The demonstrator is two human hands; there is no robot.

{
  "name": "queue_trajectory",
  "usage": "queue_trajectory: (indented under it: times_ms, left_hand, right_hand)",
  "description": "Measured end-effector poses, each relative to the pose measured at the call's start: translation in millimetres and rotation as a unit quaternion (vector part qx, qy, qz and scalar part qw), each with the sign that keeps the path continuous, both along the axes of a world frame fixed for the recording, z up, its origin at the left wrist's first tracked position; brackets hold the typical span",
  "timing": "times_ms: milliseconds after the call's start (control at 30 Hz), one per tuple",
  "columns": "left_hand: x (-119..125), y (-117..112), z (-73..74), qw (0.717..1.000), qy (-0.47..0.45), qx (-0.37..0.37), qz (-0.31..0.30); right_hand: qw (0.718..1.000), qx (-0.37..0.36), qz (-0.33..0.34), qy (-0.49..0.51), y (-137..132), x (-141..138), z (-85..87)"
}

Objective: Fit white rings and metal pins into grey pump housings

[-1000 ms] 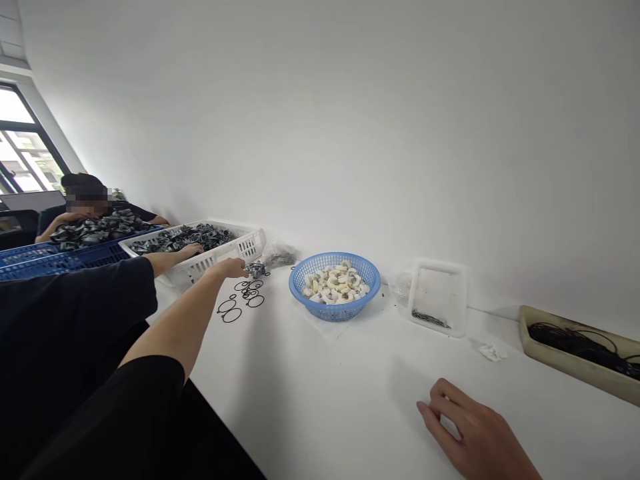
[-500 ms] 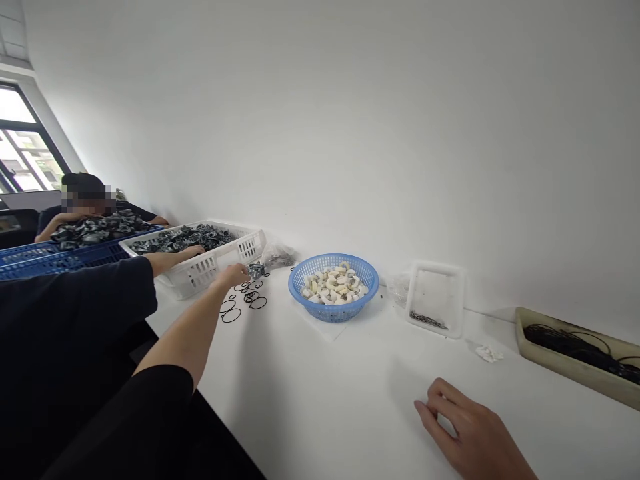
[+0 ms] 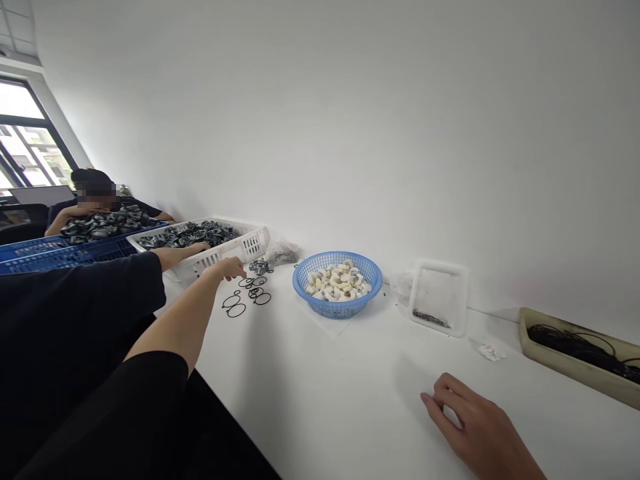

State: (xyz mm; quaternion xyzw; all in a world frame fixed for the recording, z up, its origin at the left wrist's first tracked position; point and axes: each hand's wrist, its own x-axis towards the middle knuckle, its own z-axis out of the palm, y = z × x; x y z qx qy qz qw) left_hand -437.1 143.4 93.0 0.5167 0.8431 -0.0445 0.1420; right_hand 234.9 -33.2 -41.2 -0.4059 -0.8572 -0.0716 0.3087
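My left hand (image 3: 227,268) reaches out to the left over the table, its fingers curled together. Whatever may be between them is too small or hidden. Just right of its fingertips lies a small cluster of grey metal parts (image 3: 259,267). Below the hand are several thin black rings (image 3: 235,307) of different sizes, lying flat. My right hand (image 3: 477,423) is at the lower right over the bare white table (image 3: 350,400). Its fingers are loosely bent, with a gap between thumb and fingers and nothing held.
A blue basket (image 3: 337,308) of white curved pieces stands mid-table. A white crate (image 3: 255,243) of dark parts is at left, where a co-worker's hand (image 3: 197,247) rests. Another person (image 3: 95,190) sits behind blue crates (image 3: 100,257). A white tray (image 3: 440,293) and a beige bin (image 3: 575,353) stand right.
My left hand has drawn back slightly left from the grey metal parts, which now show more fully. My right hand keeps its pose. The whole view has shifted a little.
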Motion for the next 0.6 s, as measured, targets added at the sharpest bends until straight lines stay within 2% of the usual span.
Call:
queue_trajectory:
  times_ms: [133, 333, 600]
  left_hand:
    - [0.5, 0.1, -0.7, 1.0, 0.001, -0.002, 0.001]
    - [-0.3, 1.8, -5.9, 1.0, 0.007, 0.027, -0.007]
    - [3.0, 0.0, -9.1, 0.999, 0.004, 0.044, -0.008]
  right_hand:
    - [1.0, -0.009, -0.017, 0.004, -1.1, -1.0, 1.6]
    - [1.0, 0.008, 0.021, -0.006, 1.9, -0.7, -1.0]
    - [1.0, 0.016, 0.022, -0.005, 3.0, 1.1, -0.4]
